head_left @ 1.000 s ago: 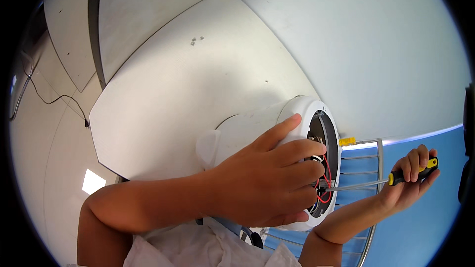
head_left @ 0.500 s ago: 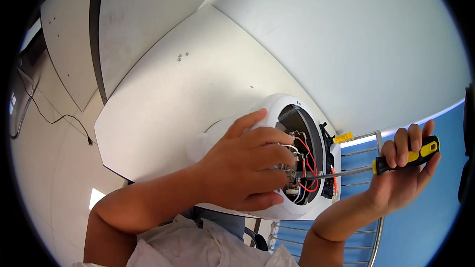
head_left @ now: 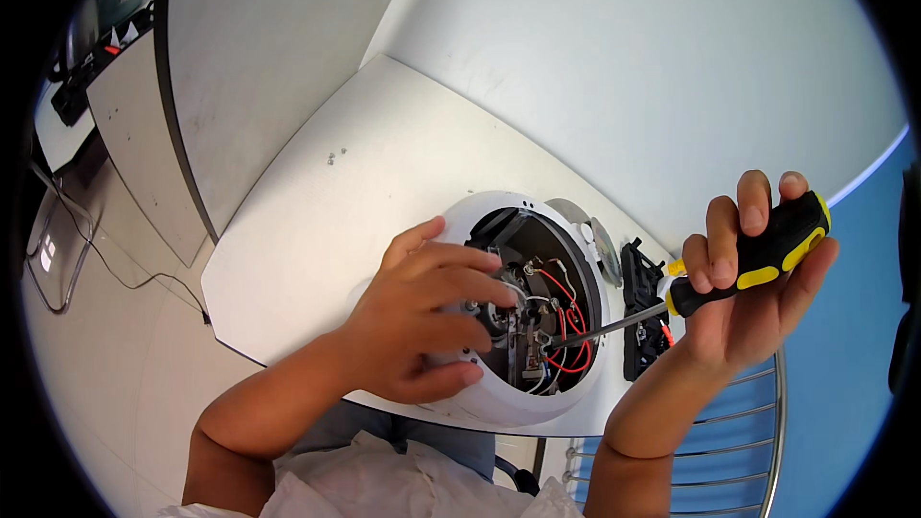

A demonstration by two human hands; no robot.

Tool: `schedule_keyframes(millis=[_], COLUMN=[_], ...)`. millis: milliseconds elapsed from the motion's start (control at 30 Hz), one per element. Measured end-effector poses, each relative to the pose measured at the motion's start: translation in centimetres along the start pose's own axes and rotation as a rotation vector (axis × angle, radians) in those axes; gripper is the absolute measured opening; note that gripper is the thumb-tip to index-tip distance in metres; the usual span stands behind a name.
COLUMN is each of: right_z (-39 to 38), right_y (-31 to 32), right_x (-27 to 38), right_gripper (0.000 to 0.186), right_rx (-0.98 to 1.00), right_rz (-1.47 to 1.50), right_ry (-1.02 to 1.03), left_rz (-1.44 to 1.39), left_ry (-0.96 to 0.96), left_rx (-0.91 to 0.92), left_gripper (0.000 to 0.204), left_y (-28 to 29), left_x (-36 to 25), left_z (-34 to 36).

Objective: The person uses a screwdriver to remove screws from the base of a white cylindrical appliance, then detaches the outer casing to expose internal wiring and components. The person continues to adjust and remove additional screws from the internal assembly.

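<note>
**Screwdriver [head_left: 686, 298] Work Inside an Open Housing [head_left: 518, 410]**

The right hand's [head_left: 739, 321] grip is closed around the black-and-yellow handle. The left hand's [head_left: 413, 321] grip is wide, fingers spread over the left rim, nothing visibly held; firm contact cannot be confirmed. For good control, brace the rim, seat the tip fully and align the shaft before turning; the tip's exact seat is too small to make out. Guide the shaft clear of the red wires [head_left: 587, 353], since a slip could damage them.

The housing lies toward the near right side of the table [head_left: 278, 249]. Its shell is white and rounded; the dark interior shows looped red wires, paler leads and metal parts.
</note>
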State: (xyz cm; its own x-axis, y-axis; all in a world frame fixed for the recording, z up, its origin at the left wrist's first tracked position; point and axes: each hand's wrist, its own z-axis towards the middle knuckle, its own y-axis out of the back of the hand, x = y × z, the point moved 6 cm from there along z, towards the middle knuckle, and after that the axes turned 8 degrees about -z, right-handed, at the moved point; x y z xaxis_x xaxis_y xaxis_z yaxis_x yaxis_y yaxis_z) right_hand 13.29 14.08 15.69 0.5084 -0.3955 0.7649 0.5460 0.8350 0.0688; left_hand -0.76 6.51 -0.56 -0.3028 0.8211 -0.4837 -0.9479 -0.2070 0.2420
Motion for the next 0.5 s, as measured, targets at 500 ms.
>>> schedule_keyframes(millis=[500], right_z=[-1.4], right_y=[0.2], right_x=[0.8], right_gripper=[0.053], right_rx=[-0.127], right_rz=[-0.103], right_ry=[0.08], left_rz=[0.107], left_ry=[0.364], left_rx=[0.125], left_gripper=[0.025], left_y=[-0.9], left_x=[-1.1], left_z=[4.0])
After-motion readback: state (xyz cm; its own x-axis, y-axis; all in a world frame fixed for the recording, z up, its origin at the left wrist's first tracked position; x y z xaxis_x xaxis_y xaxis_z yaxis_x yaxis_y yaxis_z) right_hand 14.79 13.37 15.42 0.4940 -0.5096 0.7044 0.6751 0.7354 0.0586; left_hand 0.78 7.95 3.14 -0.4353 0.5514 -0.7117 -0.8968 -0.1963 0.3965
